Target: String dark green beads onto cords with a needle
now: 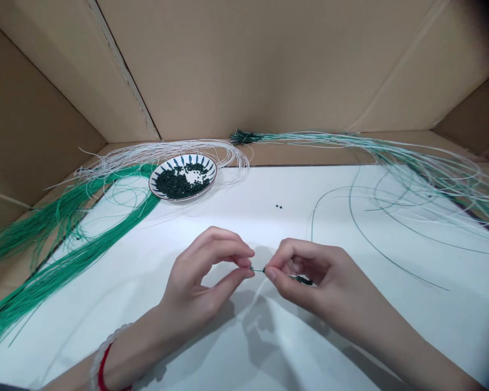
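Low over the white board, my left hand (212,269) pinches something tiny and dark, perhaps a bead, at one end of a short green thread (258,270). Thumb and forefinger of my right hand (309,269) are closed on the same thread, with a small dark bead at their tips. A cluster of dark green beads (303,280) shows beneath the right palm, partly covered by the fingers. Beyond the hands, a white oval dish (212,165) with blue marks holds many small dark green beads (177,184).
Bundled green threads (106,233) lie along the left, white threads (171,146) behind the dish. Threads with beaded ends (242,137) stretch along the back to the right. Two loose beads (279,206) sit on the white board (236,217). Cardboard walls (269,65) enclose the back and sides.
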Tool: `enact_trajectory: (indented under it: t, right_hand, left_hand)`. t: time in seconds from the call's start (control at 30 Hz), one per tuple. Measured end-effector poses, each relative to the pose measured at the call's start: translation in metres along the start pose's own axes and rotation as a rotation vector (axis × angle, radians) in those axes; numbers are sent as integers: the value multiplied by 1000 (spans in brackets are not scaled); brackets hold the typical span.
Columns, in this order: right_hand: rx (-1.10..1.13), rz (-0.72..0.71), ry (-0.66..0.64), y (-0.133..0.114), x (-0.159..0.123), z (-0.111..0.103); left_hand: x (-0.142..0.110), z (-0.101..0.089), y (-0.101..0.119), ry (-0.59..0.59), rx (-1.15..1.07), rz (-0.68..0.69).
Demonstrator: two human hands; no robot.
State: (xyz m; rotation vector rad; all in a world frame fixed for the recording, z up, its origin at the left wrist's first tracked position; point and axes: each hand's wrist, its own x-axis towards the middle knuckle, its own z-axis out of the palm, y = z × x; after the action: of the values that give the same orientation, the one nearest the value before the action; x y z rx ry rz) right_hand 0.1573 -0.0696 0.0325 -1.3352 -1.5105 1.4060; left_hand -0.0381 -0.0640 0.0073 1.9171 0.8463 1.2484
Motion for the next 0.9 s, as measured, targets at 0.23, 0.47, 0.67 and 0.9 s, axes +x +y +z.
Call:
enact_trajectory:
  t: [0.23, 0.47, 0.67, 0.9]
  right_hand:
    - [21, 25, 13, 0, 0, 0]
    - [37, 3, 24, 0, 0, 1]
    - [10, 0, 25, 2, 0, 1]
    - [28, 29, 16, -2, -1, 2]
  left_hand:
    - [0, 0, 2, -7, -16, 26]
    - [-2, -1, 0, -17, -8, 3]
    - [-2, 0, 1, -22, -27, -3]
    - [-3, 1, 0, -18, -72, -40]
